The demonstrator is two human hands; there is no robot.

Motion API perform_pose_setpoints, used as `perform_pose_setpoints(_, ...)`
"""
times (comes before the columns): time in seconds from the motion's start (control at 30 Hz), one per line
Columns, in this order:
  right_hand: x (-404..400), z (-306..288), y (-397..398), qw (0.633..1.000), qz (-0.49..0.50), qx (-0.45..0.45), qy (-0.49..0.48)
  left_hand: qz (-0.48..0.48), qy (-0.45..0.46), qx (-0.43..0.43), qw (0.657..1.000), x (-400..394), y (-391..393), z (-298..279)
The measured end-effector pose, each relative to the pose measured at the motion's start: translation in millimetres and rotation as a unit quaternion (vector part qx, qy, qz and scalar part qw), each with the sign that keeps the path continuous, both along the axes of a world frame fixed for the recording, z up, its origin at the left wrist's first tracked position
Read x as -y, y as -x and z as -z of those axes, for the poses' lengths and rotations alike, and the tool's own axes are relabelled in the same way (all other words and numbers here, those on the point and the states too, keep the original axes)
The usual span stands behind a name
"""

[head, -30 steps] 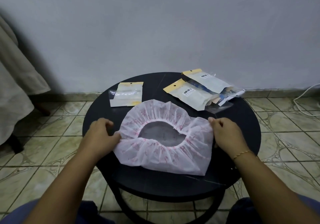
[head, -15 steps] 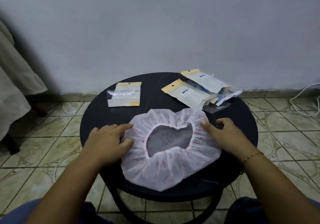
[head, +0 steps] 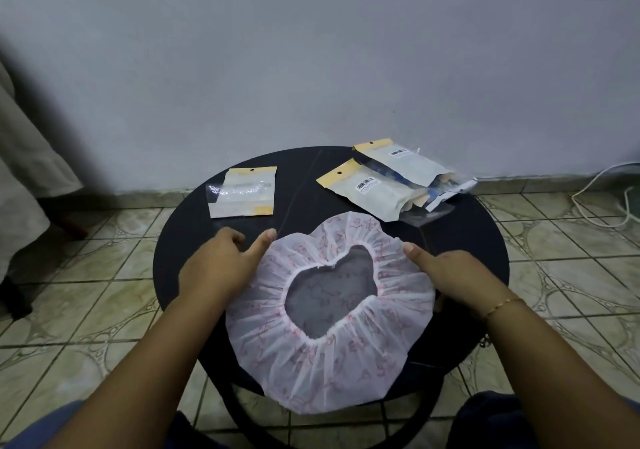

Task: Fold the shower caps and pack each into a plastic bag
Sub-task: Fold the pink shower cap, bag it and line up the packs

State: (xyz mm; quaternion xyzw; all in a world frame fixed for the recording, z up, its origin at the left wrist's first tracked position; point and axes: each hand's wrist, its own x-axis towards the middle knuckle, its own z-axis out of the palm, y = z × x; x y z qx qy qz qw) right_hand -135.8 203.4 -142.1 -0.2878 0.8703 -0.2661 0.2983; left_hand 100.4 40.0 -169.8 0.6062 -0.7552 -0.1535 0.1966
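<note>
A white shower cap (head: 322, 369) with a pink print lies spread flat on the round black table (head: 485, 251), its elastic opening facing up and its near edge hanging over the table's rim. My left hand (head: 218, 265) rests at the cap's left edge with its thumb stretched straight along the rim and its fingers loosely bent on the table. My right hand (head: 450, 268) lies at the cap's right edge, thumb pressing on the gathered rim; its fingers are hidden behind the hand. Neither hand visibly pinches the cap.
A yellow-topped plastic packet (head: 242, 192) lies at the table's far left. Two filled packets (head: 367, 192) overlap at the far right, with a clear empty bag (head: 427, 213) beside them. A white cable (head: 602, 185) runs on the tiled floor at right; pale cloth (head: 24, 178) hangs at left.
The cap has slid toward me and now lies rounder and flatter. Both hands went from pinching its side edges to resting against its sides.
</note>
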Motion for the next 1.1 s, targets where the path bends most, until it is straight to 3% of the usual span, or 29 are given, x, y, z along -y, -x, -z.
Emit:
perform_pose_setpoints(0.17,1,10,-4,0.974,0.05,0.145,0.167,0.018,-0.098,0.027,0.995,11,8,7)
perform_pose_setpoints(0.37,7,20,11,0.949,0.152,0.151,0.231,0.003,-0.181,-0.166,0.969,22,-8,0)
perform_pose_setpoints(0.43,8,22,16,0.944,0.169,0.156,0.236,-0.008,-0.218,-0.2,0.955,22,-13,-3)
perform_pose_setpoints(0.63,15,29,18,0.952,0.155,0.118,0.236,0.051,-0.178,-0.122,0.975,19,-20,1)
perform_pose_setpoints(0.83,13,19,14,0.933,0.093,0.238,0.253,0.01,-0.183,-0.203,0.962,16,-14,0)
perform_pose_setpoints(1.0,-3,5,22,0.968,0.021,0.194,0.158,0.016,-0.134,-0.158,0.978,9,-8,6)
perform_pose_setpoints(1.1,-8,7,22,0.97,0.04,0.197,0.139,0.01,-0.143,-0.162,0.976,11,-7,9)
